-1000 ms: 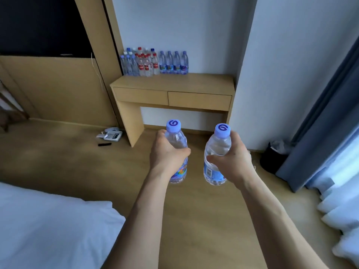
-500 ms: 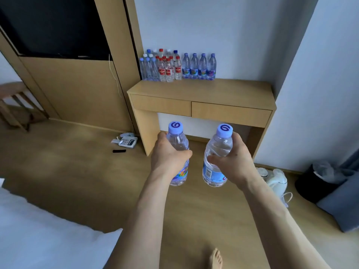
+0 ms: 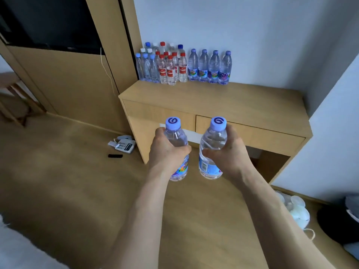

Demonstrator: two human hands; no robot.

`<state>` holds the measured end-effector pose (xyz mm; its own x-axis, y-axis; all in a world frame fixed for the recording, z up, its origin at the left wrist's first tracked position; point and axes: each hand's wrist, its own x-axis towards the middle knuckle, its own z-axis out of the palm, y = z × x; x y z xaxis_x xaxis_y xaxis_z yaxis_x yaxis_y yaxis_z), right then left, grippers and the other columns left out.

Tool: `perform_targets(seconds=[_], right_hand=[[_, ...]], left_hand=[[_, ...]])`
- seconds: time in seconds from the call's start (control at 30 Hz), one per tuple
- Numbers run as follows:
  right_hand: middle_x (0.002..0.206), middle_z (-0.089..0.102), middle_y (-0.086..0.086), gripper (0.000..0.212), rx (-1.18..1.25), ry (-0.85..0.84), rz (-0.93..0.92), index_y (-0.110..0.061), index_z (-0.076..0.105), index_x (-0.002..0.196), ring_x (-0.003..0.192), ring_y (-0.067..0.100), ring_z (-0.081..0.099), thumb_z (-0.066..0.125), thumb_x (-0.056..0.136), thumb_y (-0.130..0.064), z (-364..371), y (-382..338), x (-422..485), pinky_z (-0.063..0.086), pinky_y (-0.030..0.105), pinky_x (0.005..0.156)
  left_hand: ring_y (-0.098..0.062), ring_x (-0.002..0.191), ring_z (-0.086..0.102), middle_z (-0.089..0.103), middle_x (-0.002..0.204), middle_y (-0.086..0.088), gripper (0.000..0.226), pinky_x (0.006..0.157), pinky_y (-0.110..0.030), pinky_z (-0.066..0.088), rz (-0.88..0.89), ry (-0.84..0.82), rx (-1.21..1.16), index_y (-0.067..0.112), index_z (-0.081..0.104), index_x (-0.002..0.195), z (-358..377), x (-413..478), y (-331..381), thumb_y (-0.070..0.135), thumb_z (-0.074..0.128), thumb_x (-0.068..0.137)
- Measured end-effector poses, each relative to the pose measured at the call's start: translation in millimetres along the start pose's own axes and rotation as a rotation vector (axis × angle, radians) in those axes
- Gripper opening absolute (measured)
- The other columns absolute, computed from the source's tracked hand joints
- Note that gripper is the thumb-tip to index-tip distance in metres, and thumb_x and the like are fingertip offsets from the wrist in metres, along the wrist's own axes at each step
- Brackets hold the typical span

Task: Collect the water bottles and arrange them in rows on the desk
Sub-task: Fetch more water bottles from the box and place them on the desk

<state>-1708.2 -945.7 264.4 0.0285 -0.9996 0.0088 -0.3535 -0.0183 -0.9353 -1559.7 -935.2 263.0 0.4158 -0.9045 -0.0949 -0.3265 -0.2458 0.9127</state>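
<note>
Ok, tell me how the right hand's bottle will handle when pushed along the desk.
The bottle in the right hand looks full and capped, so it is probably fairly heavy for its size and stiff. Tall and narrow like the row of bottles on the desk, it could tip if pushed high; on its side it would likely roll.

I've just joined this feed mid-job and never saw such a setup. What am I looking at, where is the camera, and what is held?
No machine here: a person works with bare hands. The single camera sits on their head, looking forward and down. The left hand grips the left bottle, the right hand the right bottle, both purple-capped and upright. Ahead is a wooden desk; along its back edge stand a cluster of blue-, white- and red-capped bottles and, beside it, a row of four purple-capped ones.
</note>
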Motion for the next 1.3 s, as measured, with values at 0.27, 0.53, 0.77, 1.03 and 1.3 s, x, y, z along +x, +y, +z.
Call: perform_targets(seconds=[0.27, 0.53, 0.77, 1.03, 1.3], right_hand=[[0.112, 0.063, -0.002, 0.059, -0.017, -0.004, 0.023, -0.024, 0.047, 0.123, 0.102, 0.02, 0.062, 0.072, 0.073, -0.006, 30, 2, 124, 0.051, 0.042, 0.091], [0.112, 0.062, -0.004, 0.065, -0.015, 0.111, 0.061, -0.024, 0.045, 0.129, 0.1, 0.018, 0.061, 0.073, 0.073, -0.005, 72, -21, 249, 0.049, 0.034, 0.087], [0.106, 0.063, -0.007, 0.064, -0.005, 0.204, 0.127, -0.029, 0.046, 0.127, 0.093, 0.016, 0.062, 0.074, 0.073, -0.008, 86, -22, 322, 0.05, 0.034, 0.083], [0.102, 0.062, -0.009, 0.063, 0.034, 0.208, 0.173, -0.026, 0.047, 0.127, 0.078, -0.004, 0.06, 0.072, 0.073, -0.004, 80, -3, 410, 0.047, 0.028, 0.077], [0.095, 0.059, -0.013, 0.061, 0.074, 0.174, 0.131, -0.024, 0.048, 0.122, 0.082, 0.003, 0.059, 0.072, 0.071, 0.001, 50, 17, 519, 0.046, 0.025, 0.075]], left_hand=[[-0.017, 0.103, 0.06, 0.059, 0.107, 0.011, 0.055, 0.093, -0.038, 0.049, 0.013, -0.021, 0.003, 0.025, 0.047, 0.117, 22, 127, 13, 0.019, 0.077, 0.072], [-0.016, 0.099, 0.062, 0.062, 0.103, 0.009, 0.047, 0.087, -0.032, 0.048, 0.078, -0.117, 0.039, 0.025, 0.048, 0.106, 29, 275, 41, 0.02, 0.079, 0.07], [-0.017, 0.101, 0.057, 0.056, 0.112, 0.01, 0.048, 0.082, -0.027, 0.042, 0.118, -0.186, 0.096, 0.026, 0.045, 0.108, 48, 361, 56, 0.021, 0.077, 0.074], [-0.018, 0.105, 0.057, 0.057, 0.114, 0.008, 0.055, 0.09, -0.033, 0.047, 0.085, -0.269, 0.111, 0.025, 0.046, 0.118, 100, 439, 66, 0.023, 0.078, 0.073], [-0.019, 0.101, 0.059, 0.059, 0.11, 0.007, 0.053, 0.088, -0.033, 0.048, 0.059, -0.233, 0.116, 0.025, 0.046, 0.11, 166, 523, 89, 0.02, 0.08, 0.069]])
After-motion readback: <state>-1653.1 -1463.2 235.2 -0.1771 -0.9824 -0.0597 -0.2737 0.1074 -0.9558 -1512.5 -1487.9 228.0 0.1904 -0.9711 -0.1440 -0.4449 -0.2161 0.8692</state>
